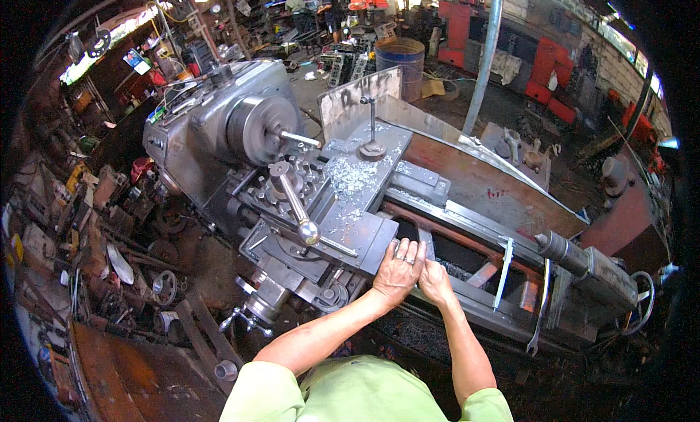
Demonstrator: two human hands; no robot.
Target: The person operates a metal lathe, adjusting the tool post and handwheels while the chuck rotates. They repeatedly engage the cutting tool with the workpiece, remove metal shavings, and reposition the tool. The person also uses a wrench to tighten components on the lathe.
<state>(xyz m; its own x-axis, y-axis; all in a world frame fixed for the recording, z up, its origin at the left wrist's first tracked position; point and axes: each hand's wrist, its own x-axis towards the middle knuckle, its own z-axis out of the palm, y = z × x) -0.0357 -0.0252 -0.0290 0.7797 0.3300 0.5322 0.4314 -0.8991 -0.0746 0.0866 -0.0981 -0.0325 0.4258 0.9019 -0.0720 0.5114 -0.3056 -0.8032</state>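
My left hand [399, 271] lies at the right end of a metal lathe's carriage [375, 245], fingers stretched forward, a ring on one. Close against it is my right hand [436, 282], with its fingers curled in; what they hold, if anything, is hidden. Bright metal chips [354, 175] cover part of the carriage top, near an upright rod on a round base [371, 151]. Left of my hands, the tool post's lever [294, 203] ends in a shiny ball knob. A slim bright bar [300, 139] sticks out of the round chuck [255, 130], whose face looks smeared.
The tailstock [594, 269] sits at the right end of the bed. A wrench [539, 312] and a light-coloured strip [503, 274] lie across the rails. Beyond the lathe are a metal post [485, 61], a rusty drum [400, 68] and distant people. Scrap parts crowd the left floor.
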